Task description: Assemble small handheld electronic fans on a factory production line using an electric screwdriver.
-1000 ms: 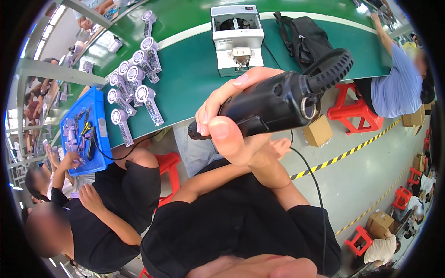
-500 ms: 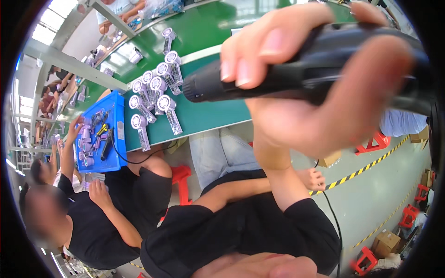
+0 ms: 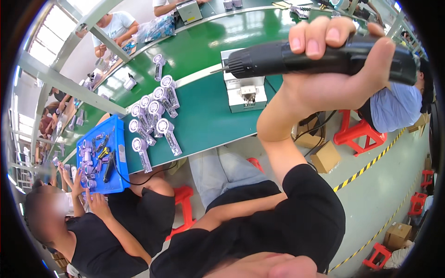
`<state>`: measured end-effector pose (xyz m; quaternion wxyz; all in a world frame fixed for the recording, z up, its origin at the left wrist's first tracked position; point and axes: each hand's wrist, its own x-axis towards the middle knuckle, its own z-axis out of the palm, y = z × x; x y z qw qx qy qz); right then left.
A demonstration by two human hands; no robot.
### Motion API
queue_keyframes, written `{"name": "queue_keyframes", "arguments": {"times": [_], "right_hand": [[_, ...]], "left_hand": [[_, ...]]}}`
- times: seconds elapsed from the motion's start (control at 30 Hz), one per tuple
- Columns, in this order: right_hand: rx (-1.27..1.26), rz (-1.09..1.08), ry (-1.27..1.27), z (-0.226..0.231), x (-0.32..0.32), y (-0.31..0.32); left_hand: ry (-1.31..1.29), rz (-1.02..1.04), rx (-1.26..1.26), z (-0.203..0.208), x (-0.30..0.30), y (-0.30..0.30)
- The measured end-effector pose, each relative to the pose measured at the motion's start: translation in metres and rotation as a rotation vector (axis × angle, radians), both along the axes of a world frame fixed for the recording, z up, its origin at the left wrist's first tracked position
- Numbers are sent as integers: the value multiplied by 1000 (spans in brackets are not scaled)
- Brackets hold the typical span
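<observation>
A black electric screwdriver (image 3: pixel 271 58) is gripped in my raised right hand (image 3: pixel 331 90), high above the right part of the table. Its thin metal bit points left. My fingers curl over the far side of the body and the thumb lies along the near side. My left forearm (image 3: pixel 250 208) crosses in front of my body toward the right, and its hand is hidden behind my right arm. On the green table to the left lie several purple-and-white handheld fans (image 3: pixel 168 134), with their handle insides exposed. Beneath the screwdriver stands a white screw feeder (image 3: pixel 248 98), partly covered by it.
A blue tray (image 3: pixel 121 153) at the left holds purple parts, a yellow-and-black tool and another black screwdriver. A co-worker (image 3: pixel 99 231) sits beside it, hands near its edge. Red stools (image 3: pixel 357 132) and cardboard boxes (image 3: pixel 326 156) stand on the floor. A metal frame (image 3: pixel 51 65) rises at left.
My right hand and the screwdriver have moved up and away from the camera, bringing the bit and screw feeder into sight. My left hand has gone behind my right arm.
</observation>
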<state>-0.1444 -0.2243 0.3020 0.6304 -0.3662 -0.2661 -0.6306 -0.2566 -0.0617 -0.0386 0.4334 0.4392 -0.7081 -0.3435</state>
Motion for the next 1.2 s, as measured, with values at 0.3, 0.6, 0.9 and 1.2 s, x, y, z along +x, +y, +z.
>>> {"name": "queue_keyframes", "arguments": {"times": [0.3,0.6,0.9,1.2], "right_hand": [[-53,107,208,-56,1,19],[-357,25,263,-48,-5,-21],[-61,-173,309,8,-41,-69],[-25,-143,304,12,-63,-82]], "left_hand": [[-18,-57,62,3,18,-16],[55,622,-13,55,137,-54],[-371,884,-322,65,138,-236],[-429,740,-150,55,157,-297]]}}
